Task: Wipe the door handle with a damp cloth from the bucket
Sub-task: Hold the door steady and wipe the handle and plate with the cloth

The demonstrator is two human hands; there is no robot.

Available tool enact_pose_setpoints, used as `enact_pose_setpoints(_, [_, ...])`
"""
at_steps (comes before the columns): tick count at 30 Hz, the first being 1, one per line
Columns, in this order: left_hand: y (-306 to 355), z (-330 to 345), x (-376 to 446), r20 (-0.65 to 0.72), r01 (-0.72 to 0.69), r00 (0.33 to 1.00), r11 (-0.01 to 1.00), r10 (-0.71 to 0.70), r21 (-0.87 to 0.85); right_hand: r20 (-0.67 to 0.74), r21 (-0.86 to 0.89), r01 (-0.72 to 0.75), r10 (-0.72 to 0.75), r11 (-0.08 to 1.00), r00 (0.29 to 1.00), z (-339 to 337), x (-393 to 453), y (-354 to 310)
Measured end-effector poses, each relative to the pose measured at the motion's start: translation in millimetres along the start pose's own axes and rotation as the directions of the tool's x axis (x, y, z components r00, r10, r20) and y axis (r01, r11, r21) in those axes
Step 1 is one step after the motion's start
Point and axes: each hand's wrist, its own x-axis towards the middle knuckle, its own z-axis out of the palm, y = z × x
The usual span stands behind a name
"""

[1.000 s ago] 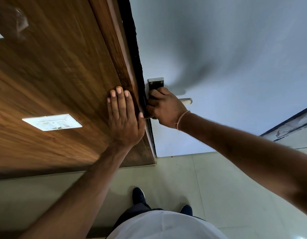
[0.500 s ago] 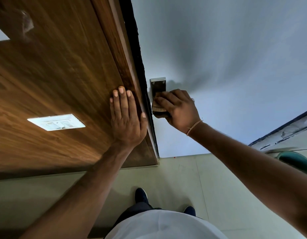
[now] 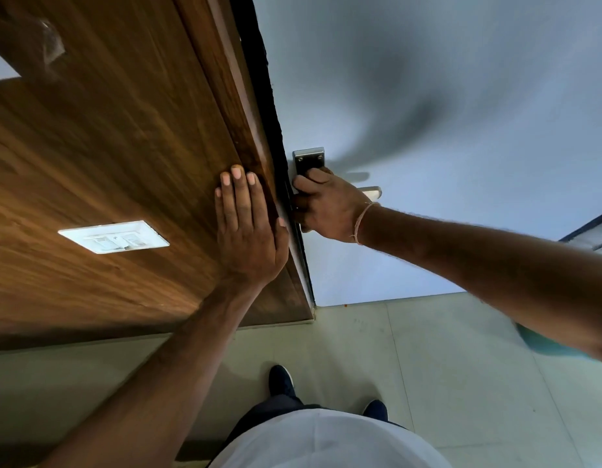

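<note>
- Head view: The left hand lies flat on the brown wood wall. Its fingers are straight and spread a little, holding nothing. The thumb sits by the edge of the door frame.
- The right hand is on the door handle, just past the frame. Its fingers are curled in tight over the handle and the lower part of the metal plate.
- Only the pale tip of the handle sticks out past the right wrist. The top of the plate, with two screws, shows above the knuckles.
- The cloth is hard to see. It may be hidden under the curled hand, so I cannot tell if the hand has it.
- A thin string band goes round the right wrist.
- The handle is on a light blue-grey door. A dark shadow falls on the door above the hand.
- A white switch plate is set in the wood wall, well to the left of the left hand.
- The floor has pale tiles. Two dark shoes stand on it, near the bottom of the door.
- A bit of something green peeks out under the right arm, too hidden to tell what it is.
- The person wears a white shirt.
</note>
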Motion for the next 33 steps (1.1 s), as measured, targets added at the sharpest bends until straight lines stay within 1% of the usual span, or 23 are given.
enact_pose_setpoints(2, [-0.1, 0.8, -0.7, -0.022, -0.001, 1.000, 1.000, 0.001, 0.006, -0.133, 0.079, -0.073, 0.083, 0.994, 0.988, 4.9, -11.7, -0.2])
enact_pose_setpoints(3, [-0.5, 1.0, -1.0, -0.042, -0.001, 0.999, 1.000, 0.001, 0.009, -0.178, 0.119, -0.123, 0.143, 0.985, 0.974, 7.6, -17.5, -1.5])
enact_pose_setpoints(5, [-1.2, 1.2, -1.2, -0.068, -0.007, 0.998, 1.000, 0.008, 0.017, -0.224, 0.208, -0.227, 0.273, 0.951, 0.936, 9.9, -25.8, -6.2])
enact_pose_setpoints(8, [-3.0, 1.1, -1.2, -0.048, -0.019, 0.999, 1.000, 0.020, 0.025, -0.239, 0.383, -0.367, 0.474, 0.848, 0.847, 8.7, -32.7, -14.2])
enact_pose_setpoints(11, [-3.4, 1.6, -2.1, -0.019, -0.016, 1.000, 1.000, 0.016, 0.027, -0.218, 0.503, -0.473, 0.636, 0.723, 0.740, 7.3, -46.1, -15.5])
enact_pose_setpoints(15, [-0.1, 2.4, -1.4, -0.025, 0.007, 1.000, 1.000, -0.006, 0.024, -0.114, 0.577, -0.584, 0.764, 0.571, 0.635, 9.4, -82.7, -7.4])
enact_pose_setpoints(16, [0.9, 2.2, -1.3, -0.026, 0.010, 1.000, 1.000, -0.009, 0.023, -0.073, 0.603, -0.611, 0.799, 0.513, 0.598, 6.7, -89.8, -6.8])
enact_pose_setpoints(17, [1.2, 2.2, -1.4, -0.024, 0.012, 1.000, 1.000, -0.011, 0.022, -0.015, 0.661, -0.624, 0.838, 0.417, 0.545, 6.1, -94.7, -9.1])
enact_pose_setpoints(18, [1.3, 2.2, -1.6, -0.020, 0.012, 1.000, 1.000, -0.012, 0.020, 0.071, 0.757, -0.598, 0.877, 0.263, 0.475, 3.5, -96.0, -13.2])
enact_pose_setpoints(19, [1.2, 2.2, -1.9, -0.019, 0.012, 1.000, 1.000, -0.012, 0.019, 0.205, 0.867, -0.499, 0.901, 0.014, 0.381, 0.6, -93.2, -17.6])
enact_pose_setpoints(20, [1.3, 2.0, -1.9, -0.019, 0.012, 1.000, 1.000, -0.012, 0.020, 0.345, 0.912, -0.333, 0.886, -0.238, 0.310, -2.8, -88.6, -21.0])
enact_pose_setpoints(21, [1.5, 1.7, -1.8, -0.021, 0.014, 1.000, 1.000, -0.014, 0.020, 0.458, 0.888, -0.166, 0.852, -0.428, 0.254, -5.6, -83.2, -25.0])
enact_pose_setpoints(22, [1.7, 1.6, -1.7, -0.024, 0.016, 1.000, 1.000, -0.016, 0.017, 0.532, 0.844, -0.048, 0.824, -0.534, 0.196, -8.0, -78.3, -29.0])
enact_pose_setpoints(23, [1.5, 2.0, -1.6, -0.029, 0.016, 0.999, 1.000, -0.016, 0.015, 0.582, 0.808, 0.030, 0.805, -0.589, 0.117, -9.2, -74.2, -33.9])
enact_pose_setpoints(24, [1.1, 2.6, -1.5, -0.032, 0.016, 0.999, 1.000, -0.015, 0.016, 0.620, 0.776, 0.111, 0.783, -0.621, 0.044, -9.4, -70.5, -39.6])
enact_pose_setpoints(25, [0.7, 3.1, -1.4, -0.033, 0.016, 0.999, 1.000, -0.015, 0.019, 0.674, 0.719, 0.231, 0.739, -0.655, 0.000, -7.8, -67.1, -45.7])
enact_pose_setpoints(26, [0.2, 3.6, -1.3, -0.031, 0.016, 0.999, 1.000, -0.016, 0.023, 0.733, 0.630, 0.379, 0.681, -0.678, 0.000, -9.5, -61.3, -51.9])
enact_pose_setpoints(27, [-0.1, 4.0, -1.4, -0.030, 0.016, 0.999, 1.000, -0.015, 0.025, 0.790, 0.517, 0.506, 0.612, -0.690, 0.028, -10.3, -55.6, -57.2])
enact_pose_setpoints(28, [-0.4, 4.1, -1.4, -0.032, 0.014, 0.999, 1.000, -0.013, 0.026, 0.836, 0.393, 0.604, 0.542, -0.693, 0.078, -9.7, -49.7, -62.3])
enact_pose_setpoints(29, [-0.8, 4.2, -1.4, -0.036, 0.011, 0.999, 1.000, -0.011, 0.025, 0.865, 0.280, 0.661, 0.482, -0.696, 0.141, -6.7, -42.4, -67.7])
enact_pose_setpoints(31, [-1.3, 4.1, -1.1, -0.039, 0.008, 0.999, 1.000, -0.007, 0.021, 0.890, 0.124, 0.679, 0.383, -0.724, 0.246, -7.8, -24.3, -76.0])
enact_pose_setpoints(32, [-1.4, 3.9, -1.1, -0.037, 0.007, 0.999, 1.000, -0.006, 0.021, 0.894, 0.076, 0.660, 0.344, -0.747, 0.286, -8.1, -14.2, -78.5])
enact_pose_setpoints(33, [-1.8, 3.8, -1.2, -0.034, 0.005, 0.999, 1.000, -0.005, 0.024, 0.900, 0.042, 0.636, 0.306, -0.770, 0.311, -8.7, -3.9, -79.1])
